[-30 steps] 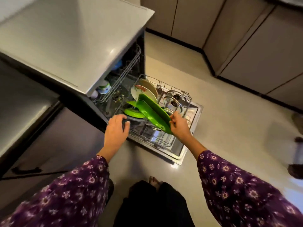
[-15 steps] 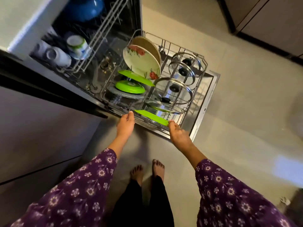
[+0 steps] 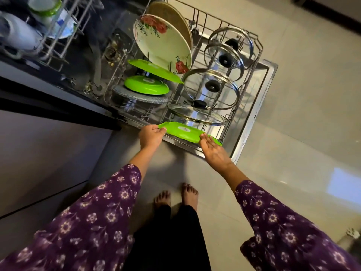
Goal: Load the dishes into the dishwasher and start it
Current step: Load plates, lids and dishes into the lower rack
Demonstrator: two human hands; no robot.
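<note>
The dishwasher's lower rack (image 3: 259, 49) is pulled out over the open door (image 3: 254, 122). A flat green tray (image 3: 183, 132) lies at the rack's near edge. My left hand (image 3: 151, 136) pinches its left end. My right hand (image 3: 214, 151) rests on its right end with fingers stretched over it. Further back in the rack stand a floral plate (image 3: 162, 44), a tan plate (image 3: 170, 14), a second green tray (image 3: 154, 70), a green bowl (image 3: 146, 88) and several glass lids (image 3: 213, 89).
The upper rack (image 3: 58, 36) at top left holds a white cup (image 3: 17, 34) and a green-rimmed container (image 3: 48, 10). Grey cabinet fronts (image 3: 39, 153) run along the left. My bare feet (image 3: 175, 196) stand on the pale tiled floor (image 3: 293, 94) right of the dishwasher.
The green tray has gone from tilted upright in my right hand to lying flat at the rack's near edge. My left hand moved onto its left end. The camera tilted down and closer.
</note>
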